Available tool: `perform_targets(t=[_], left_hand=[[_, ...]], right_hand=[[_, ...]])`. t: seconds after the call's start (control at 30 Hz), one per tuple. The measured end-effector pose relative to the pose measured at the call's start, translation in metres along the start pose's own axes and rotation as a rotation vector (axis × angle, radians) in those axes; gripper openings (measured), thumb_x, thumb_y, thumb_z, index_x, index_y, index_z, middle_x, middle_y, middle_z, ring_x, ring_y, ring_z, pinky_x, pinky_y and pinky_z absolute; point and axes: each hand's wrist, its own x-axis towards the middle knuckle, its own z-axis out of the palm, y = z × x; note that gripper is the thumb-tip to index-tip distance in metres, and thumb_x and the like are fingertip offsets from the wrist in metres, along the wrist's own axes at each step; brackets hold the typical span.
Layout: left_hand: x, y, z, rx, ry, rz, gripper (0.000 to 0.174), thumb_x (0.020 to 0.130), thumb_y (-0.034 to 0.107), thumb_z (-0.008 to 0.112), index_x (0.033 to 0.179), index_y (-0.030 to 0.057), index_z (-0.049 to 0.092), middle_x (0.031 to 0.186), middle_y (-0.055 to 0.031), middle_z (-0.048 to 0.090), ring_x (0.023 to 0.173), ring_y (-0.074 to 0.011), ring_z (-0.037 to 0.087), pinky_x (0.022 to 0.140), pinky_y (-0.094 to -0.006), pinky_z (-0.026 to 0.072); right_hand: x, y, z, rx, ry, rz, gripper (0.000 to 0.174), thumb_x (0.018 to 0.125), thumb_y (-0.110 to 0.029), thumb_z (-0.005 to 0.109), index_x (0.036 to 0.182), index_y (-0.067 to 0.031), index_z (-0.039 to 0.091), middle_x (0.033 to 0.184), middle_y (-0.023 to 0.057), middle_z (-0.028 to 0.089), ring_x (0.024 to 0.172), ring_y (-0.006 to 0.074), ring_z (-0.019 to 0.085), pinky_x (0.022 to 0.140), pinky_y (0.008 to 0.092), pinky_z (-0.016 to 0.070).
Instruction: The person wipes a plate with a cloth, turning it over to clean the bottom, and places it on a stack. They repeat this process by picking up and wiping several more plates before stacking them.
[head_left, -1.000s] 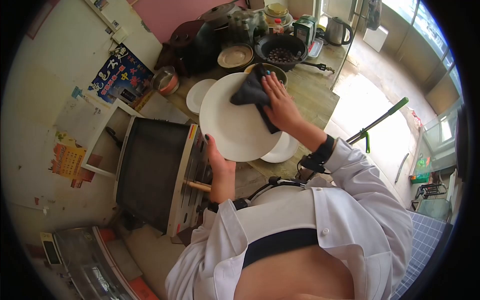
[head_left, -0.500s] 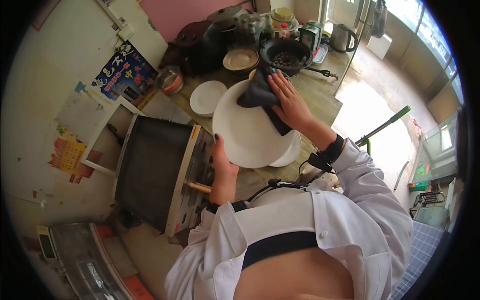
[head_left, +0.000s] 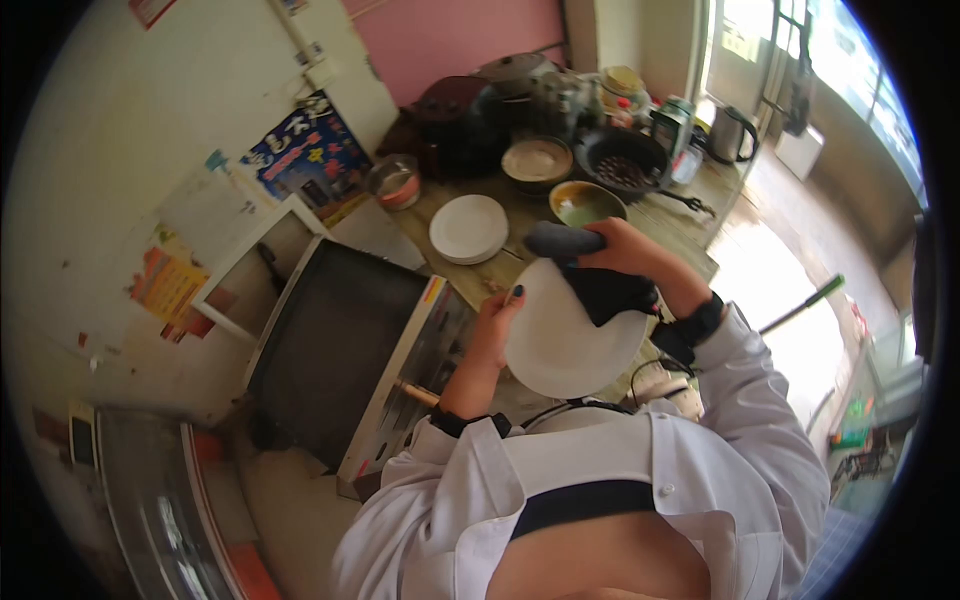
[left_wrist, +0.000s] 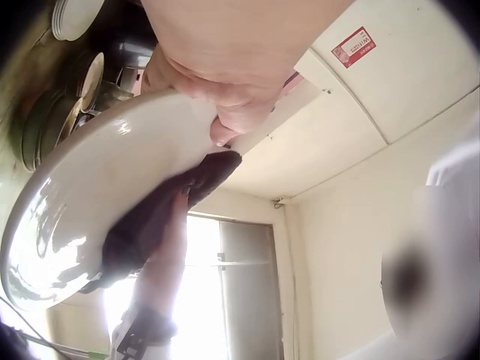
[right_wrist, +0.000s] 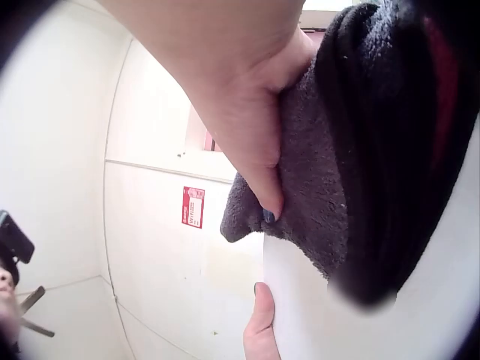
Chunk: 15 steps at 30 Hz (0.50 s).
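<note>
My left hand [head_left: 490, 330] grips a large white plate [head_left: 570, 355] by its left edge, thumb on the upper face. The plate is tilted, and the left wrist view shows its glossy side. With my right hand [head_left: 632, 248] I hold a dark grey cloth [head_left: 612, 293] at the plate's far rim. In the right wrist view my thumb presses the fluffy cloth [right_wrist: 307, 150] over the plate's edge; my other right fingers are hidden behind it. A stack of smaller white plates [head_left: 468, 228] stands on the table just beyond my left hand.
Beyond the plate are a bowl [head_left: 588, 203], a black pan [head_left: 625, 165] with small dark things in it, and stacked dishes [head_left: 537, 160]. A kettle [head_left: 733, 135] stands at the table's right corner. To my left is a dark flat griddle [head_left: 340, 340].
The plate has come lower and tilted. My right hand, lying flat on the cloth over the plate's face before, now grips the cloth at the rim. The head view has shifted.
</note>
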Motion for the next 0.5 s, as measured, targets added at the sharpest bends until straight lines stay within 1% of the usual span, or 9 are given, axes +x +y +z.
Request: perform_targets(t=[0.1, 0.17, 0.2, 0.27, 0.3, 0.37, 0.4, 0.47, 0.5], left_hand=[[0.004, 0.015, -0.004, -0.048, 0.0, 0.031, 0.026, 0.08, 0.02, 0.05, 0.092, -0.0023, 0.054, 0.085, -0.0058, 0.057, 0.076, -0.0123, 0.054, 0.067, -0.0233, 0.042], [-0.001, 0.026, -0.005, -0.044, 0.014, 0.092, 0.029, 0.08, 0.022, 0.051, 0.094, -0.0033, 0.052, 0.088, -0.0074, 0.056, 0.077, -0.0134, 0.054, 0.068, -0.0247, 0.0426], [-0.005, 0.032, -0.002, -0.056, 0.034, 0.155, 0.03, 0.08, 0.023, 0.05, 0.094, -0.0032, 0.053, 0.086, -0.0072, 0.056, 0.075, -0.0126, 0.054, 0.067, -0.0246, 0.0425], [-0.007, 0.037, -0.004, -0.072, 0.05, 0.228, 0.031, 0.08, 0.025, 0.05, 0.093, -0.0031, 0.053, 0.085, -0.007, 0.056, 0.074, -0.0119, 0.054, 0.065, -0.0244, 0.0425], [-0.008, 0.037, -0.007, -0.061, 0.086, 0.306, 0.033, 0.081, 0.026, 0.05, 0.094, -0.0039, 0.053, 0.087, -0.008, 0.056, 0.075, -0.0129, 0.054, 0.067, -0.0251, 0.0428], [-0.008, 0.038, -0.007, -0.057, 0.124, 0.383, 0.035, 0.081, 0.027, 0.05, 0.095, -0.0046, 0.052, 0.088, -0.0089, 0.056, 0.077, -0.014, 0.054, 0.069, -0.0258, 0.0431], [-0.009, 0.04, -0.005, -0.097, 0.136, 0.434, 0.036, 0.08, 0.027, 0.05, 0.097, -0.0051, 0.051, 0.089, -0.0101, 0.056, 0.08, -0.0164, 0.054, 0.071, -0.0277, 0.0436], [-0.006, 0.036, -0.006, -0.184, 0.126, 0.532, 0.043, 0.08, 0.03, 0.05, 0.104, -0.0051, 0.046, 0.097, -0.013, 0.053, 0.088, -0.0209, 0.053, 0.076, -0.0315, 0.0429], [-0.004, 0.031, -0.002, -0.181, 0.132, 0.538, 0.043, 0.08, 0.03, 0.05, 0.104, -0.0051, 0.046, 0.097, -0.013, 0.053, 0.088, -0.0209, 0.053, 0.076, -0.0315, 0.0429]], right_hand=[[-0.003, -0.001, 0.003, 0.116, 0.076, 0.049, 0.025, 0.067, -0.019, 0.062, 0.083, -0.0009, 0.057, 0.068, 0.0076, 0.057, 0.065, 0.0139, 0.055, 0.061, 0.028, 0.0425], [-0.007, 0.003, 0.007, 0.551, 0.187, 0.337, 0.024, 0.07, -0.019, 0.061, 0.085, -0.0001, 0.056, 0.071, 0.0045, 0.057, 0.068, 0.0117, 0.054, 0.062, 0.0261, 0.0437], [-0.009, 0.011, 0.016, 0.544, 0.177, 0.326, 0.024, 0.07, -0.019, 0.061, 0.085, -0.0001, 0.056, 0.071, 0.0045, 0.057, 0.068, 0.0117, 0.054, 0.062, 0.0261, 0.0437], [-0.01, 0.039, 0.047, 0.97, 0.386, 0.28, 0.027, 0.072, -0.021, 0.06, 0.089, -0.0006, 0.053, 0.078, 0.0048, 0.057, 0.07, 0.0123, 0.054, 0.062, 0.0255, 0.0447], [-0.013, 0.045, 0.06, 1.045, 0.456, 0.358, 0.034, 0.073, -0.024, 0.059, 0.096, -0.0014, 0.05, 0.082, 0.0062, 0.056, 0.07, 0.0138, 0.055, 0.062, 0.0265, 0.0451], [-0.019, 0.039, 0.084, 1.271, 0.492, 0.408, 0.035, 0.075, -0.027, 0.057, 0.099, -0.0028, 0.048, 0.088, 0.0064, 0.056, 0.075, 0.0162, 0.055, 0.067, 0.0282, 0.0454], [-0.021, 0.036, 0.096, 1.266, 0.489, 0.41, 0.035, 0.075, -0.027, 0.057, 0.099, -0.0028, 0.048, 0.088, 0.0064, 0.056, 0.075, 0.0162, 0.055, 0.067, 0.0282, 0.0454], [-0.02, 0.026, 0.116, 1.739, 0.375, 0.319, 0.035, 0.078, -0.029, 0.053, 0.102, -0.0048, 0.047, 0.093, 0.0061, 0.056, 0.082, 0.0179, 0.055, 0.074, 0.0309, 0.0444], [-0.02, 0.016, 0.122, 1.741, 0.364, 0.318, 0.035, 0.078, -0.029, 0.053, 0.102, -0.0048, 0.047, 0.093, 0.0061, 0.056, 0.082, 0.0179, 0.055, 0.074, 0.0309, 0.0444]])
